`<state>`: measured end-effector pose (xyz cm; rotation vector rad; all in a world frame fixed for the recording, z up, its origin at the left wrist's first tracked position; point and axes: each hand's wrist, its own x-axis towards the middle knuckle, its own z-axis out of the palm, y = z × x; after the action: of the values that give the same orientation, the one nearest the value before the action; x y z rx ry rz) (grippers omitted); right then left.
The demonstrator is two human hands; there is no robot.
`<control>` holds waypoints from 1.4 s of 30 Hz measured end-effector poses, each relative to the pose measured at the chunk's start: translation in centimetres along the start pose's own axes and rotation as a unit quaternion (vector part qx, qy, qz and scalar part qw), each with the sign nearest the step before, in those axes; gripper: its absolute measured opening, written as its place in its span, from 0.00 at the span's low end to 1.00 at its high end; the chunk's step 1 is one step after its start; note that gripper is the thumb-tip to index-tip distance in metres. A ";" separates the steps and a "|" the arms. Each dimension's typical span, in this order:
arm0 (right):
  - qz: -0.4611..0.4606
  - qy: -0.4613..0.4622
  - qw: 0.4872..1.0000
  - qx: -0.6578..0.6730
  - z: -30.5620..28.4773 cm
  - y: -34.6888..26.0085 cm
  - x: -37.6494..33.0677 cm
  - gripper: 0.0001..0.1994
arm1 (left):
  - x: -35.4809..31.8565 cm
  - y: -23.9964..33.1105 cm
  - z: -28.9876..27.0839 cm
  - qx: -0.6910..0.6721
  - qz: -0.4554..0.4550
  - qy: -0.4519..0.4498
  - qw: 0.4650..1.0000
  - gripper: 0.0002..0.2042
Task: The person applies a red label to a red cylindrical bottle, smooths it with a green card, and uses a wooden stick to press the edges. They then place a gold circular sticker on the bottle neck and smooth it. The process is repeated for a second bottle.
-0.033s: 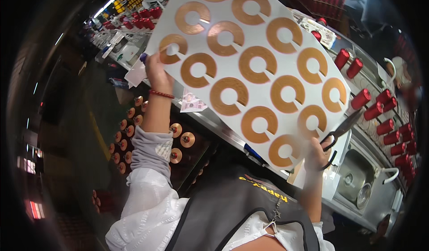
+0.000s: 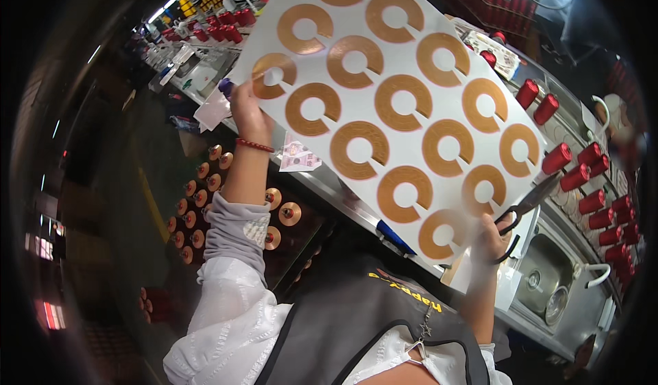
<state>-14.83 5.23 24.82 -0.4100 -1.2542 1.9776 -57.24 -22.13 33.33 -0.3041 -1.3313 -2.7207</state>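
A large white sheet point(image 2: 439, 104) printed with several gold C-shaped rings is held up, tilted, in front of me. My left hand point(image 2: 248, 107) grips its left edge, with a purple covering on one fingertip. At the sheet's lower right corner, my right hand point(image 2: 491, 237) holds black-handled scissors point(image 2: 515, 220) and seems to pinch the sheet too; blur there hides the exact grip. The dark scissor blades point up and right, beside the sheet's right edge. A pink-and-white printed scrap point(image 2: 299, 156) shows below the sheet near my left wrist.
A steel sink point(image 2: 543, 268) with a white tap point(image 2: 598, 268) lies at right. Red cylindrical pieces point(image 2: 556, 157) stand in rows on the right-hand bench. Copper-coloured discs on red pieces point(image 2: 290, 213) fill a dark rack below my left arm. A blue object point(image 2: 395, 237) lies at the bench edge.
The sheet and both hands have shifted slightly to the right and a little down in the picture. Both grips look the same.
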 end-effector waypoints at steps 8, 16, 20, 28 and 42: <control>-0.095 -0.036 0.986 -0.129 -3.1 -2.3 6.4 0.19 | -2.3 2.6 -5.3 0.003 -0.061 -0.071 0.996 0.13; -0.041 -0.094 0.972 -0.212 -1.1 -5.5 16.8 0.24 | 2.7 12.2 -6.3 0.084 -0.244 -0.277 0.926 0.33; 0.011 -0.178 0.963 -0.204 0.0 -2.2 20.7 0.24 | 2.5 15.3 -6.5 0.116 -0.283 -0.245 0.920 0.23; 0.100 -0.131 0.976 -0.139 10.1 3.7 23.7 0.22 | 0.5 18.1 -12.8 0.284 -0.177 -0.129 0.933 0.17; 0.184 -0.435 0.838 -0.273 11.8 7.4 5.0 0.44 | -7.5 10.6 -16.0 0.150 -0.102 0.042 0.982 0.23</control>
<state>-28.47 -0.37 24.46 0.0318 -2.5072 2.1676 -50.29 -41.22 30.28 -0.0270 -1.8074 -2.5941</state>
